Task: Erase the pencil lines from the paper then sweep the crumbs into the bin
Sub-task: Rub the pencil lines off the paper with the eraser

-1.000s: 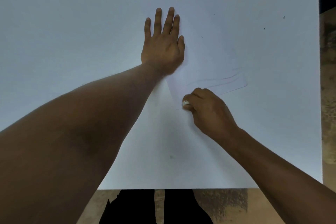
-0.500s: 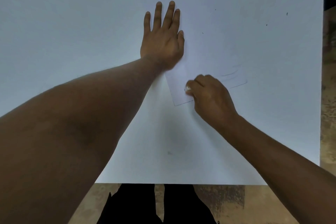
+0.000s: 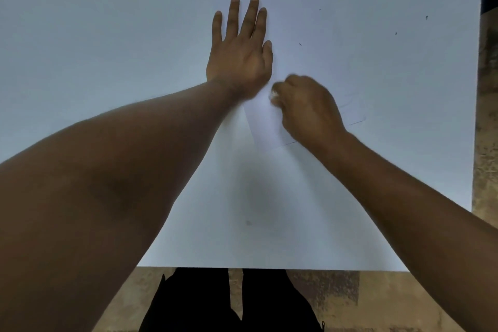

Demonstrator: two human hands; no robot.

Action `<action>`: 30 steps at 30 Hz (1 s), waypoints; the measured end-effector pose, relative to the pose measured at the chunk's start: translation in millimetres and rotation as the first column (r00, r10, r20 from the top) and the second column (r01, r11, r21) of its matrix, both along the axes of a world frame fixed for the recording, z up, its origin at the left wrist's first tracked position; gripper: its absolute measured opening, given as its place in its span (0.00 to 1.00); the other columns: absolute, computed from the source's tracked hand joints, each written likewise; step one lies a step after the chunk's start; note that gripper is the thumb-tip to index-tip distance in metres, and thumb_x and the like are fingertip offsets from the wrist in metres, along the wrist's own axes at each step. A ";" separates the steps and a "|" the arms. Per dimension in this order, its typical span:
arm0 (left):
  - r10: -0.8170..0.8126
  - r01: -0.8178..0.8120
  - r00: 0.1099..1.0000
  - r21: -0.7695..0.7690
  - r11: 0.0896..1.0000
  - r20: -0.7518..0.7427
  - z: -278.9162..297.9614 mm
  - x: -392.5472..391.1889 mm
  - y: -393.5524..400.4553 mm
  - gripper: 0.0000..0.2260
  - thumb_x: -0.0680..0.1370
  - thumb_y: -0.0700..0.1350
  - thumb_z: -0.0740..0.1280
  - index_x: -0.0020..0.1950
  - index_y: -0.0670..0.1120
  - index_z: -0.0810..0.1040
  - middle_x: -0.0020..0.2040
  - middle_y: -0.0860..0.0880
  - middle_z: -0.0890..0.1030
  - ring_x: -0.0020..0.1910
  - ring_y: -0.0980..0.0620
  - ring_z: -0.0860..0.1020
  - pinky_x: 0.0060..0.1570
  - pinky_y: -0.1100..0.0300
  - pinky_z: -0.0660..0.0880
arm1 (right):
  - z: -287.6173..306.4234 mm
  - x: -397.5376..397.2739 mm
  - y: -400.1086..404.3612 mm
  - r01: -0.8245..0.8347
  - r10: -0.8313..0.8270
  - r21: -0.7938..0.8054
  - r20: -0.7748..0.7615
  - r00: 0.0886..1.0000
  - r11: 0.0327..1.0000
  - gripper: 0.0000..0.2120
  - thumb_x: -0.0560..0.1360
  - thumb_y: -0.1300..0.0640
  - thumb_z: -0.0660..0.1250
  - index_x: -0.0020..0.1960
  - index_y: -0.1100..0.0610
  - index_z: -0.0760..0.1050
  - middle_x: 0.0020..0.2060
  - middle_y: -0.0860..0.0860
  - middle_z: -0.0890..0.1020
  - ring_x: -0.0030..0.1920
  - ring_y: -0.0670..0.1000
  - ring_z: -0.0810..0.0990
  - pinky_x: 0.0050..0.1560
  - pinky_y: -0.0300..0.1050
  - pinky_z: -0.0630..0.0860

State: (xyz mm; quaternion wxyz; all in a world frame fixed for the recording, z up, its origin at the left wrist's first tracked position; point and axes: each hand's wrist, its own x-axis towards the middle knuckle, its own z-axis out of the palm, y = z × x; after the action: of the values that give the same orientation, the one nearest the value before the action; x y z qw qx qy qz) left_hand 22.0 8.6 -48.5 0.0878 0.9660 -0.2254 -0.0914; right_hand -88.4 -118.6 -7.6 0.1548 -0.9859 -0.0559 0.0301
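A small white sheet of paper lies on a large white table; faint pencil lines show near its right end. My left hand lies flat, fingers straight, pressing the paper's upper left part. My right hand is curled and blurred, pinching a small white eraser against the paper just right of the left hand's heel. The right hand hides most of the sheet's middle. No bin is in view.
A few dark specks lie on the table at the upper right, and one grey smudge sits near the front. The table's front edge and right edge border a brownish floor. My dark-clothed legs stand below.
My right hand has carried the eraser up and to the left along the paper, from its lower left corner toward the left hand. The left hand has stayed flat in place.
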 end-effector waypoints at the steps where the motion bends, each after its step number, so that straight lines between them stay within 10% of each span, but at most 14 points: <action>1: -0.001 0.001 1.000 -0.002 1.000 -0.001 0.4 0.1 0.3 0.29 0.85 0.55 0.43 0.85 0.45 0.48 0.85 0.47 0.46 0.83 0.42 0.42 0.80 0.40 0.41 | 1.5 -14.5 -2.7 -0.023 0.023 -0.001 0.004 1.000 1.000 0.09 0.76 0.63 0.60 0.44 0.62 0.79 0.36 0.57 0.77 0.37 0.60 0.76 0.32 0.50 0.75; 7: -0.006 0.006 1.000 -0.017 1.000 -0.001 -0.1 -0.2 -0.2 0.29 0.85 0.55 0.43 0.85 0.45 0.49 0.85 0.47 0.47 0.83 0.42 0.42 0.80 0.39 0.41 | 9.0 -56.6 -22.7 -0.051 0.053 0.020 -0.133 0.990 0.999 0.08 0.71 0.69 0.69 0.47 0.58 0.81 0.38 0.54 0.80 0.39 0.58 0.78 0.35 0.51 0.78; 12: -0.012 0.012 1.000 -0.012 1.000 0.006 -0.9 -0.2 0.3 0.30 0.85 0.55 0.44 0.85 0.44 0.49 0.85 0.46 0.47 0.83 0.41 0.42 0.80 0.39 0.41 | 11.5 1.5 -28.3 0.067 -0.056 0.126 -0.087 0.995 0.990 0.06 0.79 0.55 0.66 0.50 0.56 0.80 0.42 0.54 0.81 0.43 0.57 0.80 0.46 0.52 0.77; 23: -0.006 0.006 1.000 -0.009 1.000 0.008 0.7 0.8 -0.5 0.29 0.85 0.55 0.43 0.85 0.45 0.49 0.85 0.47 0.47 0.83 0.41 0.42 0.80 0.39 0.41 | 8.9 -52.7 -21.1 -0.068 0.069 0.007 -0.084 0.994 0.998 0.06 0.72 0.67 0.67 0.45 0.59 0.80 0.39 0.54 0.79 0.39 0.59 0.77 0.31 0.50 0.76; 30: -0.003 0.003 1.000 -0.017 1.000 0.019 -0.9 0.0 0.8 0.29 0.85 0.55 0.44 0.84 0.45 0.50 0.85 0.46 0.48 0.84 0.41 0.43 0.80 0.39 0.42 | 12.5 -3.4 -10.0 0.060 -0.053 0.143 -0.052 0.997 0.988 0.10 0.79 0.54 0.65 0.48 0.57 0.82 0.38 0.54 0.78 0.39 0.56 0.78 0.41 0.48 0.75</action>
State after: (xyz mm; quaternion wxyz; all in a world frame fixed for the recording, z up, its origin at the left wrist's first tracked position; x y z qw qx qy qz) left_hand 22.0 9.4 -49.4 0.0937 0.9657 -0.2282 -0.0807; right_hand -91.9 -128.6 4.9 0.2279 -0.9723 -0.0264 0.0453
